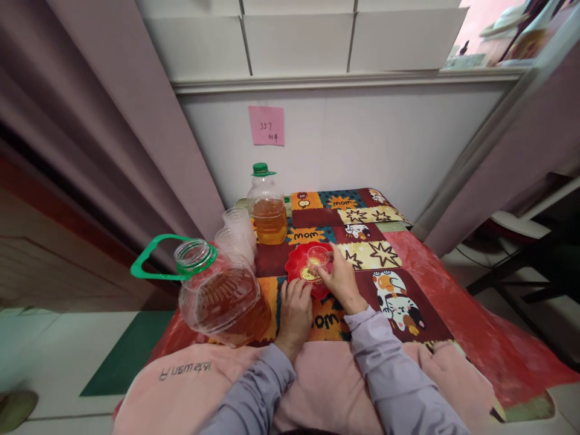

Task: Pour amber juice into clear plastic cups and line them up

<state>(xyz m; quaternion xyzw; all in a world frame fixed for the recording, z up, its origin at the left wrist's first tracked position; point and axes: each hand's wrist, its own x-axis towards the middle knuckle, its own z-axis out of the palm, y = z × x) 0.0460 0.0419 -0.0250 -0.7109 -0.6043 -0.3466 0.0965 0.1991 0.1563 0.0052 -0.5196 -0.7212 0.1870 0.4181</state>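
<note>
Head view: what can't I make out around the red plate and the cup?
Head view:
- clear cup: whether it holds liquid; too small, side covered by the gripping right hand.
- red plate: near rim hidden by both hands; gold print partly covered.
- left hand: curled fingertips hide whether it grips the plate.
- pink note: second line unreadable, too small.

1. The bench [457, 320] wears a red cloth, with a patchwork cartoon mat [399, 302] over its middle.
2. An open jug [222, 299] of amber liquid stands near left, and a green-capped bottle [268, 214] far left.
3. A stack of clear cups [238, 235] lies between them.
4. A red plate [296, 266] sits mid-mat.
</note>
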